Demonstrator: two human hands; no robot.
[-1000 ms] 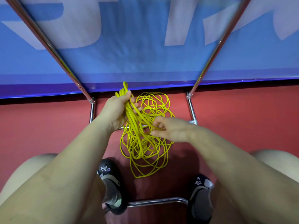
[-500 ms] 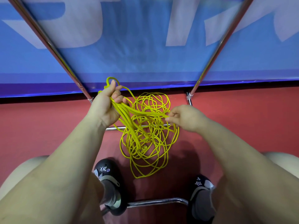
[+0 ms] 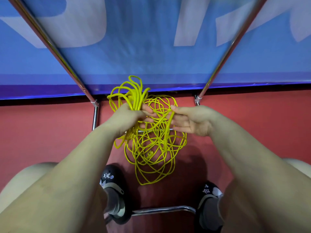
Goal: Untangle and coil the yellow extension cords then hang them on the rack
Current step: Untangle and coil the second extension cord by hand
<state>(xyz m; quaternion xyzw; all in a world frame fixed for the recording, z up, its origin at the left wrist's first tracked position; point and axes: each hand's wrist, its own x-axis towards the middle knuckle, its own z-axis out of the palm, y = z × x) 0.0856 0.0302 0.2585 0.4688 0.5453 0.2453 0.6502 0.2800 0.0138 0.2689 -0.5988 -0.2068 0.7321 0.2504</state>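
A tangle of yellow extension cord lies on the red floor between my feet and hangs up into my hands. My left hand grips a bundle of gathered loops that stick up above its fist. My right hand is to the right of it, palm turned up and fingers nearly straight, with one strand running between thumb and fingers down into the tangle. The chrome rack rises on both sides, its two slanted poles framing the cord; its top is out of view.
A blue banner with pale shapes fills the wall behind the rack. The rack's low chrome crossbar runs between my black shoes. My bare knees sit at the lower left and right edges.
My left hand has brought the gathered loops back toward the middle. My right hand has moved in close to it, turned palm up and loosened its fingers around the strand.
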